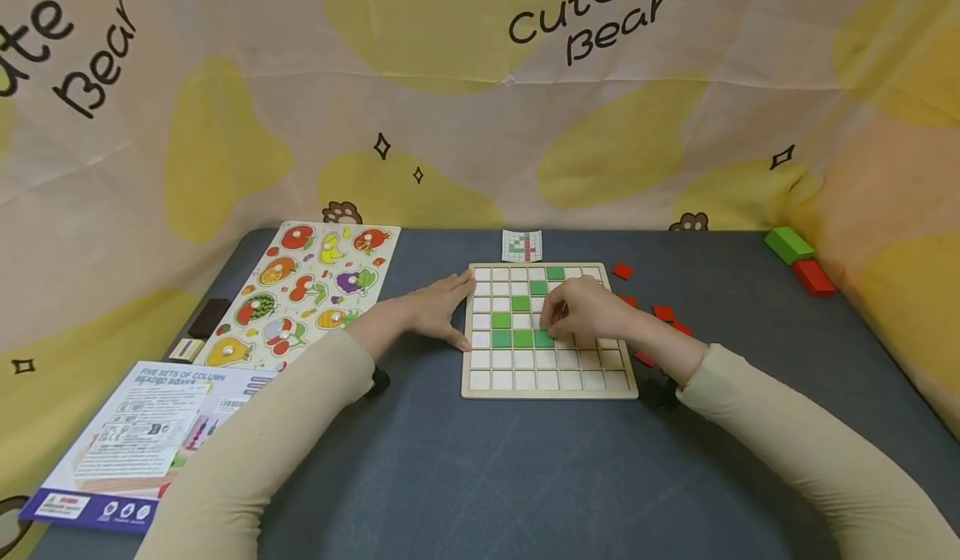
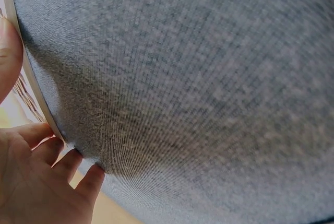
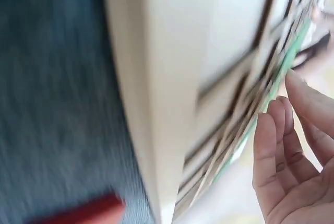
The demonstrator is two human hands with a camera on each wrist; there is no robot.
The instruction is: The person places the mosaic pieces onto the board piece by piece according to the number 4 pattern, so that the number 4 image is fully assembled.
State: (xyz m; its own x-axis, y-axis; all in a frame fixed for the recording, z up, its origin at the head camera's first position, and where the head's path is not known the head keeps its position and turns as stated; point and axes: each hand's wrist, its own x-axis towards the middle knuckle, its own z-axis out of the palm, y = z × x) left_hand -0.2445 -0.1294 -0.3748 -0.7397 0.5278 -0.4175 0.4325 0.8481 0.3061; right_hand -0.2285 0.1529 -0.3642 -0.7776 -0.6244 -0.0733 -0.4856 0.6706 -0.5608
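Observation:
A wooden grid board (image 1: 474,389) with white cells lies on the dark table, several square green tiles (image 1: 520,302) set in it. My left hand (image 1: 431,308) rests at the board's left edge, thumb and fingers spread along the rim; the left wrist view shows the fingers (image 2: 68,166) reaching over its side. Over the board's middle is my right hand (image 1: 588,310), fingers bent, thumb and fingertips pinching at a green tile (image 1: 543,339) in a lower row. In the right wrist view a fingertip meets a green strip (image 3: 284,65); the grip is partly hidden.
Loose red tiles (image 1: 663,313) lie right of the board, some partly behind my forearm. A small pattern card (image 1: 521,246) stands behind it. At left are a fruit puzzle board (image 1: 341,258) and a printed box (image 1: 142,435). Green (image 1: 789,244) and red blocks (image 1: 813,277) sit far right.

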